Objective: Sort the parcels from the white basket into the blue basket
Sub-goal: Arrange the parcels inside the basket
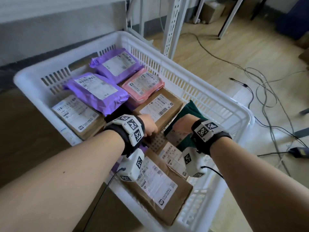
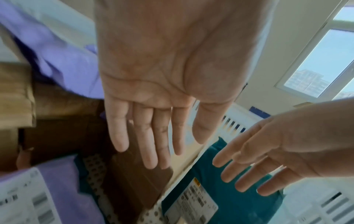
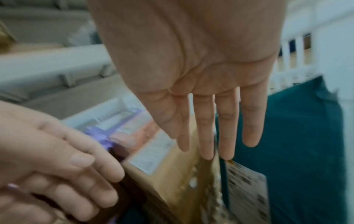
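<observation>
The white basket (image 1: 217, 99) holds several parcels: two purple bags (image 1: 98, 91), a pink bag (image 1: 143, 84), brown boxes and a dark green bag (image 1: 189, 113). My left hand (image 1: 148, 127) reaches down at the near end of a labelled brown box (image 1: 160, 104). In the left wrist view the left hand (image 2: 153, 128) has straight fingers just over that box's dark side (image 2: 124, 181). My right hand (image 1: 181, 124) hovers, fingers straight (image 3: 206, 136), over the gap between the box (image 3: 168, 174) and the green bag (image 3: 296, 136). Neither hand holds anything. No blue basket is clearly in view.
Another large brown box (image 1: 158, 190) lies at the basket's near end under my wrists. White shelf legs (image 1: 172, 25) stand behind the basket. Cables (image 1: 267, 84) trail over the wooden floor to the right. A dark blue object (image 1: 292, 19) sits at the far right.
</observation>
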{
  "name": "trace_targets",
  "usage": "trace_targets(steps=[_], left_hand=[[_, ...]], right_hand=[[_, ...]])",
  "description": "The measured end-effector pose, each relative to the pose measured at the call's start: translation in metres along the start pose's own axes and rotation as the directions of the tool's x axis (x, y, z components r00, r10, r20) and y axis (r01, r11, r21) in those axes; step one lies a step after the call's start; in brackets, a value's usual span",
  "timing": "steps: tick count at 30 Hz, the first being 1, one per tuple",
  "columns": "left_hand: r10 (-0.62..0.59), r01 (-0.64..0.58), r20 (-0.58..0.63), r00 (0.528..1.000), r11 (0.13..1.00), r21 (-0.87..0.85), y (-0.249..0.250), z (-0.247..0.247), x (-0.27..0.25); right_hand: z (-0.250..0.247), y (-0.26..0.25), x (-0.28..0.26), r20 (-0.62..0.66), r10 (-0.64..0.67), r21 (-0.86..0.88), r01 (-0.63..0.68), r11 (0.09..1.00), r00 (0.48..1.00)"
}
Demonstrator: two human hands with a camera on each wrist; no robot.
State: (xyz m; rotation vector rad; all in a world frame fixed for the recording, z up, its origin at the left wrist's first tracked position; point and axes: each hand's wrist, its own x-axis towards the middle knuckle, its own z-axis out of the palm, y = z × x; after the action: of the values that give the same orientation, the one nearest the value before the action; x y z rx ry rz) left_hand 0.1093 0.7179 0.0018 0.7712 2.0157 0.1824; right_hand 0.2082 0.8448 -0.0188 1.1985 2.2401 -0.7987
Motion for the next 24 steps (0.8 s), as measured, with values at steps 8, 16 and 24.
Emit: trace_targets(steps=[8, 16, 24], left_hand=[[0.064, -0.083, -0.455, 0.888, 0.996, -0.022, -0.052, -0.064, -0.111], [-0.038, -0.007, -0.685, 0.728, 0.998, -0.063, -0.162, -0.104, -0.258], [-0.241, 0.101, -0.756, 0.608, 0.968, -0.228, -0.297, -0.094, -0.363]], right_hand=[[-0.026, -0.101, -0.097, -0.171, -0.269, 0.109, 0.289, 0.951, 0.948], [0.022, -0.229, -0.192, -0.101, -0.539, 0.037, 0.544, 0.838, 0.836], [0.111, -0.359, -0.275, 0.016, -0.709, 0.021, 0.709, 0.705, 0.705]])
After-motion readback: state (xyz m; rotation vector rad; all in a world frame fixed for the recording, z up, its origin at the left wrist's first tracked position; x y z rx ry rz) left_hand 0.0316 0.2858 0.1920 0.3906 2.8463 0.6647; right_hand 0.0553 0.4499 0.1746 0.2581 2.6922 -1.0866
